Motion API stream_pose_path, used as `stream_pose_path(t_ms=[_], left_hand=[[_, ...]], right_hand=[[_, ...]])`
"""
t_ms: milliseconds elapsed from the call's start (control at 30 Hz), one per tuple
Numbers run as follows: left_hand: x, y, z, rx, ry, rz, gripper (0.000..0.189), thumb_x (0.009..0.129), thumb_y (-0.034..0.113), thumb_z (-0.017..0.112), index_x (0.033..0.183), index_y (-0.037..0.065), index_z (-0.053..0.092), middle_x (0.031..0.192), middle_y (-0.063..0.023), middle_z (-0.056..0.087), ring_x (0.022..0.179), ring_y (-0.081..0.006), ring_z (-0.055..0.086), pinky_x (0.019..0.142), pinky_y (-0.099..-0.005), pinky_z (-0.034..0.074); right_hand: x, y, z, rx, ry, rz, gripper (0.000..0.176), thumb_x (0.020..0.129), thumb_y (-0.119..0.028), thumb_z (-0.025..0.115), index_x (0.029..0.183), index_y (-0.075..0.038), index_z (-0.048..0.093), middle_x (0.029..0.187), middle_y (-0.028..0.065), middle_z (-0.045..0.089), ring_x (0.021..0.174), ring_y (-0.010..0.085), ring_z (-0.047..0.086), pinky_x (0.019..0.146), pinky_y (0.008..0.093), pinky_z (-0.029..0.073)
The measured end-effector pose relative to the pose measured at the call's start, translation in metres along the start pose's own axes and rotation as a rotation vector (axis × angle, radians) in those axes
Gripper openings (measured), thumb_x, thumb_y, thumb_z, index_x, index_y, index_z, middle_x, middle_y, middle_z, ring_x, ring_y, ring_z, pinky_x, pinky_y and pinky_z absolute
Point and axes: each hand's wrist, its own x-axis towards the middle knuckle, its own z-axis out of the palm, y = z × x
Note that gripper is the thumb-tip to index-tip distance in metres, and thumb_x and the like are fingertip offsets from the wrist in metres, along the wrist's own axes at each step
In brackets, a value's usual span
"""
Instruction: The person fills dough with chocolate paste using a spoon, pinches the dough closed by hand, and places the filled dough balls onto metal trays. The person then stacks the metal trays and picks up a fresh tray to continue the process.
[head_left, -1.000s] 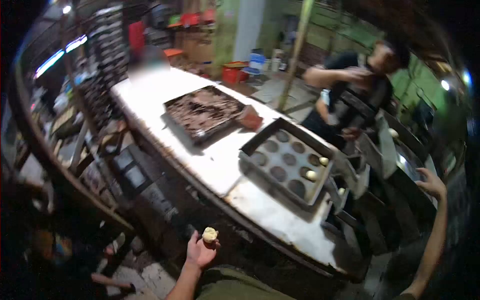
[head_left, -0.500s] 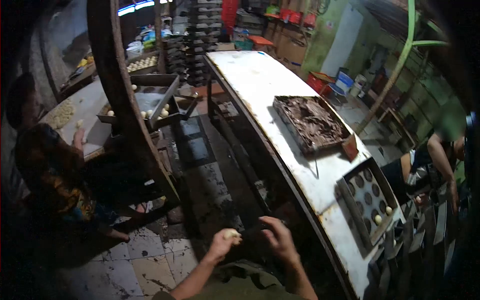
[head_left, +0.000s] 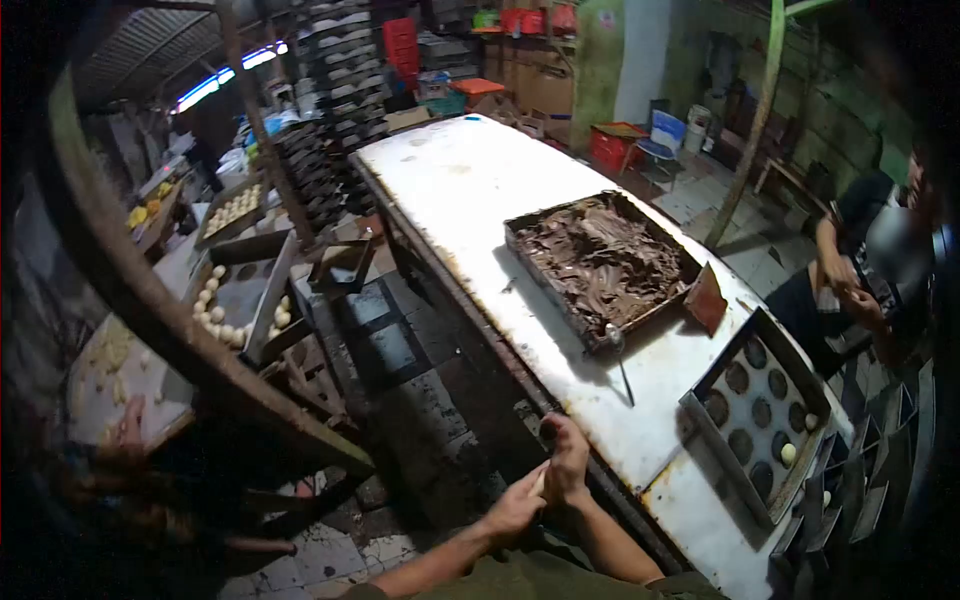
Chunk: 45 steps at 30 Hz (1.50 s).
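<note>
Low in the head view, in front of my body, both hands meet. My left hand (head_left: 512, 508) is closed around a piece of pale dough (head_left: 539, 485), of which only a small part shows. My right hand (head_left: 570, 462) presses against that dough from the other side, its fingers curled and a dark brown patch at their upper end. Just beyond my hands runs the near edge of a white-topped table (head_left: 455, 190). On it stands a tray of brown paste (head_left: 605, 255), with a thin-handled tool (head_left: 617, 345) at its near corner.
A metal tray with dark round spots (head_left: 762, 400) holds pale dough balls on the right. A person (head_left: 845, 265) sits beyond it, near stacked metal trays (head_left: 880, 440). At left, another person's hand (head_left: 130, 420) is over a work surface, near a tray of dough balls (head_left: 240, 300) and a slanting post (head_left: 190, 345).
My hands were apart, the left holding the dough and the right open. They have come together around the dough, nearer the table, and the view has shifted.
</note>
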Motion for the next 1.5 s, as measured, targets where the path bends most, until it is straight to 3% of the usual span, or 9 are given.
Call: stream_pose_path(t_ms=[200, 300, 500, 767, 1033, 1100, 1200, 1300, 1500], left_hand=[[0.078, 0.045, -0.019, -0.453, -0.099, -0.236, 0.052, 0.071, -0.01, 0.047, 0.122, 0.0, 0.042, 0.115, -0.0124, 0.052, 0.1, -0.0192, 0.055, 0.082, -0.0286, 0.049], [0.115, 0.054, -0.024, -0.367, -0.099, -0.349, 0.046, 0.077, -0.006, 0.047, 0.122, 0.001, 0.043, 0.109, -0.0107, 0.056, 0.095, -0.0182, 0.057, 0.078, -0.0264, 0.048], [0.196, 0.05, -0.047, -0.043, -0.182, -0.344, 0.044, 0.078, -0.002, 0.052, 0.121, 0.0, 0.044, 0.105, -0.0054, 0.056, 0.092, -0.0119, 0.054, 0.079, -0.0232, 0.044], [0.285, 0.144, -0.105, -0.177, -0.587, -0.149, 0.065, 0.08, -0.006, 0.051, 0.138, 0.004, 0.022, 0.121, -0.0028, 0.043, 0.105, -0.0094, 0.045, 0.084, -0.0217, 0.039], [0.317, 0.173, -0.182, -0.414, -0.209, -0.439, 0.046, 0.084, -0.002, 0.04, 0.13, -0.003, 0.035, 0.12, -0.0109, 0.049, 0.106, -0.017, 0.048, 0.092, -0.0301, 0.037], [0.323, 0.177, -0.193, -0.543, -0.08, -0.43, 0.045, 0.086, 0.0, 0.037, 0.131, -0.003, 0.034, 0.121, -0.0127, 0.049, 0.109, -0.0193, 0.048, 0.094, -0.0312, 0.037], [0.344, 0.192, -0.196, -0.631, -0.076, -0.369, 0.039, 0.092, 0.011, 0.034, 0.127, -0.006, 0.035, 0.123, -0.0142, 0.047, 0.112, -0.0224, 0.047, 0.098, -0.0335, 0.035], [0.368, 0.207, -0.185, -0.693, -0.08, -0.312, 0.04, 0.095, 0.02, 0.031, 0.124, -0.007, 0.037, 0.125, -0.0157, 0.046, 0.114, -0.0239, 0.046, 0.101, -0.0352, 0.034], [0.36, 0.258, -0.134, -1.033, -0.352, -0.378, 0.04, 0.095, 0.023, 0.032, 0.121, -0.007, 0.041, 0.119, -0.0161, 0.05, 0.11, -0.0241, 0.048, 0.1, -0.0379, 0.034]], right_hand=[[0.098, 0.056, -0.058, -0.748, 0.427, 0.079, 0.058, 0.076, -0.023, 0.066, 0.12, 0.0, 0.036, 0.116, 0.02, 0.044, 0.109, 0.0352, 0.042, 0.096, 0.042, 0.03], [0.113, 0.106, -0.06, -0.569, 0.341, 0.125, 0.062, 0.077, -0.019, 0.066, 0.123, -0.001, 0.027, 0.121, 0.022, 0.037, 0.11, 0.0376, 0.039, 0.094, 0.0412, 0.032], [0.132, 0.061, -0.022, -0.574, 0.461, 0.1, 0.019, 0.082, -0.002, 0.055, 0.101, 0.0, 0.054, 0.084, 0.017, 0.059, 0.076, 0.0324, 0.059, 0.067, 0.0359, 0.048], [0.331, 0.031, 0.003, -1.142, -0.103, 0.093, 0.031, 0.084, -0.009, 0.049, 0.115, -0.011, 0.054, 0.087, 0.0162, 0.058, 0.077, 0.035, 0.058, 0.067, 0.0412, 0.048], [0.369, 0.091, 0.031, -1.533, -0.346, 0.367, 0.034, 0.082, -0.018, 0.049, 0.115, -0.01, 0.049, 0.079, 0.0183, 0.06, 0.072, 0.0359, 0.061, 0.063, 0.0444, 0.05], [0.368, 0.072, 0.025, -1.465, -0.427, 0.392, 0.032, 0.083, -0.017, 0.05, 0.114, -0.008, 0.052, 0.084, 0.0195, 0.061, 0.072, 0.0333, 0.062, 0.062, 0.0422, 0.05], [0.376, 0.037, 0.004, -0.51, -0.346, 0.797, 0.035, 0.085, -0.009, 0.05, 0.12, -0.005, 0.054, 0.074, 0.0047, 0.056, 0.062, 0.0112, 0.051, 0.057, 0.0258, 0.043], [0.364, -0.018, 0.014, -0.07, -0.203, 0.759, 0.036, 0.084, -0.004, 0.05, 0.12, -0.004, 0.053, 0.072, 0.0015, 0.053, 0.066, 0.0068, 0.047, 0.06, 0.0222, 0.042], [0.323, -0.021, 0.029, -0.706, -0.227, -0.03, 0.052, 0.066, 0.005, 0.054, 0.117, -0.009, 0.057, 0.071, 0.0089, 0.052, 0.062, 0.0224, 0.052, 0.059, 0.0293, 0.045]])
